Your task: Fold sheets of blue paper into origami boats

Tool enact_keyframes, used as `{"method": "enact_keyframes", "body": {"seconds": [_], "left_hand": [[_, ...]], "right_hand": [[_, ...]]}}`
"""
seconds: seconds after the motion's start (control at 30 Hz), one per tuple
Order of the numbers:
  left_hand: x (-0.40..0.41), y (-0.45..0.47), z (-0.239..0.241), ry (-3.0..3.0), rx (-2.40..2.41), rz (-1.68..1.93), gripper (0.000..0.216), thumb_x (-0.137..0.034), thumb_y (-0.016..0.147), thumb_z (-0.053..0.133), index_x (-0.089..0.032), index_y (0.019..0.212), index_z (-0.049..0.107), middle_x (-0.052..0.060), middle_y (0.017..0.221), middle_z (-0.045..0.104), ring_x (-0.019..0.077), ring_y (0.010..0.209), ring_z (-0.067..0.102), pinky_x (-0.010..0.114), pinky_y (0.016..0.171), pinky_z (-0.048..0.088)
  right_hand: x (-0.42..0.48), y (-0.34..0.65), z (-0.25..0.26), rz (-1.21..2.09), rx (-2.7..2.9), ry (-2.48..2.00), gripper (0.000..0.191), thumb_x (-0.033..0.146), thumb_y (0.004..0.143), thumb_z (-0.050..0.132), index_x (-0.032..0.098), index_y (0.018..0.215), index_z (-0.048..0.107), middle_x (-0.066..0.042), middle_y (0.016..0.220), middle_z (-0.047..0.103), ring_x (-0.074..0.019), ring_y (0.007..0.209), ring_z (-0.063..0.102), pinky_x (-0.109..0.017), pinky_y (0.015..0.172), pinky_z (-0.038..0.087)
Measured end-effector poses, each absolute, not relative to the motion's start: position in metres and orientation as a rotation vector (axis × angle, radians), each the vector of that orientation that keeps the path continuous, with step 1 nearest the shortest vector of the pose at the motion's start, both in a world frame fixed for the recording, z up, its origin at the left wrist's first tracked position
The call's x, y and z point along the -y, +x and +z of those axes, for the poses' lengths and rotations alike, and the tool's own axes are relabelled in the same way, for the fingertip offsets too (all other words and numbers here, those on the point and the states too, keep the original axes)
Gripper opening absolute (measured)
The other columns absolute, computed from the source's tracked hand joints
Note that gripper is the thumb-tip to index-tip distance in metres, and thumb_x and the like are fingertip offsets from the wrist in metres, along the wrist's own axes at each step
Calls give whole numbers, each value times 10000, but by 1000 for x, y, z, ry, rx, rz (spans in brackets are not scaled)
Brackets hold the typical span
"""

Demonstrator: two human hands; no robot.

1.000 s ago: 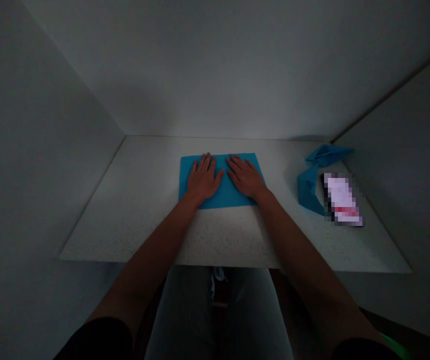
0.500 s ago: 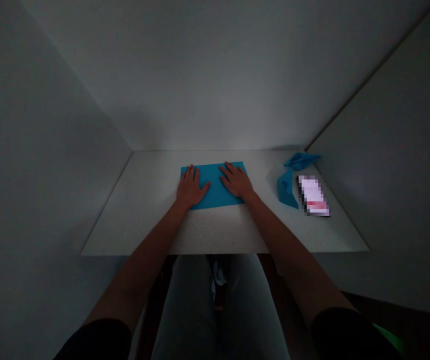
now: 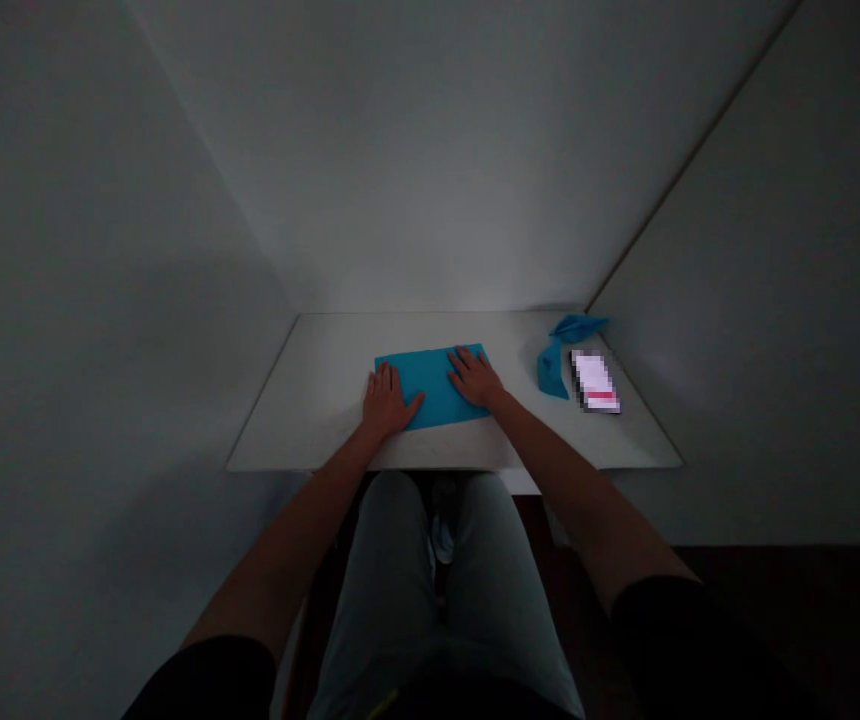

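A blue sheet of paper lies flat on the white table, its left and right ends partly covered by my hands. My left hand rests palm down on the sheet's left end, thumb stretched out toward the middle and the fingers pointing away from me. On the right end, my right hand lies flat with its fingers apart. Neither hand grips anything. Farther right are two folded blue paper shapes, one pointed at the back and one standing nearer.
A phone with a lit, pixelated screen lies right of the folded papers. The white table meets walls at the back and on both sides. My legs are below its front edge.
The camera view has shifted, so the table sits differently in the picture. The sheet has come closer to the table's front edge, with both hands still flat on it.
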State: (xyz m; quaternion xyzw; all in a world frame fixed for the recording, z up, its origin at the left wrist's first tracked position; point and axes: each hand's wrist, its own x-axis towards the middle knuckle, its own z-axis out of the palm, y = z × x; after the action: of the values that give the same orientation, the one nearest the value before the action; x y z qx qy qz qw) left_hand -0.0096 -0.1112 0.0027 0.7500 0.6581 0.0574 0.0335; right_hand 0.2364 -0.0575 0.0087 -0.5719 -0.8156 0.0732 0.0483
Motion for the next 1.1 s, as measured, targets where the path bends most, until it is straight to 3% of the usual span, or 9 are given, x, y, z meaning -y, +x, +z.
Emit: {"method": "enact_keyframes", "body": {"seconds": [0.17,0.33,0.53,0.7,1.1], "left_hand": [[128,6,8,2323,-1975,122,903,-587,1061,425,53,1695,369,299,1805,277,412,1734,186,569,1419,135],[141,35,7,2403,-1849,236,722,-426,1116,331,-27,1715,396,203,1823,315,320,1734,232,511,1417,200],[148,34,10,2409,-1873,269,747,-512,1125,338,-75,1728,401,175,1829,316,312,1728,256,498,1419,193],[149,18,12,2318,-1947,254,841,-593,1109,365,-34,1737,355,202,1845,263,330,1736,225,469,1417,198],[149,-2,10,2301,-1983,275,863,-598,1092,383,-36,1745,330,192,1846,266,326,1733,234,481,1423,155]], "right_hand": [[100,233,4,188,2438,-1773,701,431,1145,309,73,1744,371,-190,1826,295,-323,1729,251,-583,1412,164],[116,212,2,256,2411,-1703,662,343,1148,258,106,1758,357,-145,1827,322,-301,1731,246,-578,1409,179],[127,212,-1,213,2400,-1706,627,374,1159,294,188,1749,400,-117,1831,324,-296,1714,298,-585,1400,201],[137,234,2,205,2417,-1785,697,494,1161,315,158,1772,340,-119,1850,273,-287,1725,267,-526,1416,177],[142,253,-2,195,2464,-1702,785,571,1139,317,102,1769,323,-151,1851,252,-302,1730,253,-532,1422,156]]}}
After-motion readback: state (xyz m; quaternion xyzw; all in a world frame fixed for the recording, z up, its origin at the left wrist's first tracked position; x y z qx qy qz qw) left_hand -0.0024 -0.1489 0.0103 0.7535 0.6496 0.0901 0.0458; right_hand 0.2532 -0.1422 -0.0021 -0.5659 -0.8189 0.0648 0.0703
